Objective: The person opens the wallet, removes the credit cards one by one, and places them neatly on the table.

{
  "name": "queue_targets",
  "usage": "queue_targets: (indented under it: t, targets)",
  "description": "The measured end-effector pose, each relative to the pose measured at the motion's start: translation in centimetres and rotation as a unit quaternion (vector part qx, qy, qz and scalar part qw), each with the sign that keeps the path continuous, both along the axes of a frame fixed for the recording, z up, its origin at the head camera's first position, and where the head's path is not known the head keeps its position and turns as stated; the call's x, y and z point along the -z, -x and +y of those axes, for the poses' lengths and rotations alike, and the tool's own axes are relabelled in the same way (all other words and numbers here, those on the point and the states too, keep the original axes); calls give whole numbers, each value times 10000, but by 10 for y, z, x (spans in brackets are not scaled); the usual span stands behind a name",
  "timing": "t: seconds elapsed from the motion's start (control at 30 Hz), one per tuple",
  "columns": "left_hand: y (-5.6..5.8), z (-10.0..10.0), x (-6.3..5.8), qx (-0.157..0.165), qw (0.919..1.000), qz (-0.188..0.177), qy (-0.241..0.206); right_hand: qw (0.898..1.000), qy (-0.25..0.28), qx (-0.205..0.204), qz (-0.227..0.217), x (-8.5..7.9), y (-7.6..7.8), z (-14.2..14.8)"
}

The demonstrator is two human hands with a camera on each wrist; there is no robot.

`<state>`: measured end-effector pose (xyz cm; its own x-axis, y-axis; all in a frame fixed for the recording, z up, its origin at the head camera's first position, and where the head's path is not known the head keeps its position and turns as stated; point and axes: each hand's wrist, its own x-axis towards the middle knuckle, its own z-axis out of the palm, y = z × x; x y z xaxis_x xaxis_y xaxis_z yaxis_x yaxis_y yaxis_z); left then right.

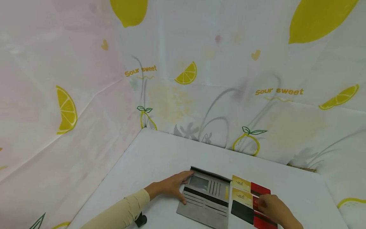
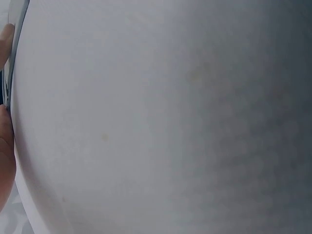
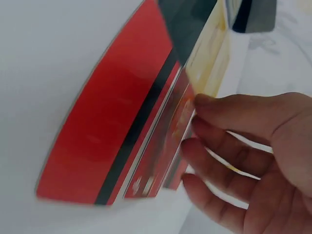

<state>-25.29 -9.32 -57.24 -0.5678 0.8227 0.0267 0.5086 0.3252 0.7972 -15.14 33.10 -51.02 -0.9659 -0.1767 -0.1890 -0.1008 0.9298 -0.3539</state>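
Note:
A flat grey board (image 1: 204,214) with black bands, thin printed lines and a dark rectangle lies on the white table. My left hand (image 1: 171,186) rests at its left edge, thumb and fingers spread apart; the left wrist view catches only fingertips (image 2: 6,44) along that edge. Two columns of cards lie right of the board: gold cards (image 1: 241,183) above a dark card (image 1: 242,211), beside red cards (image 1: 265,221). My right hand (image 1: 274,208), fingers curled, pinches the edge of the middle red card (image 3: 156,161) between thumb and fingertips.
A white table (image 1: 160,152) runs back to a lemon-printed sheet (image 1: 183,105) hung as walls behind and at the left. A small black object (image 1: 140,220) shows beside my left sleeve (image 1: 120,211).

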Motion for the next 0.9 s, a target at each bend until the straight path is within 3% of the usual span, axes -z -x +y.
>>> queue_targets:
  t: [0.17,0.33,0.47,0.63,0.9]
  targets:
    - [0,-1,3,29,10000,-2,-16,9939,1030,-165,365,2,3,-26]
    - [-1,-2,3,20,9999,123,-18,9737,2277,-65,61,6,11,-53]
    - [-1,-2,2,-21,9999,126,17,9552,2934,320,-225,12,20,-66]
    - [-1,0,0,-39,9999,111,8,9432,3224,745,-310,16,28,-73]
    - [-2,0,1,-18,9999,124,92,9502,2951,890,-465,15,32,-77]
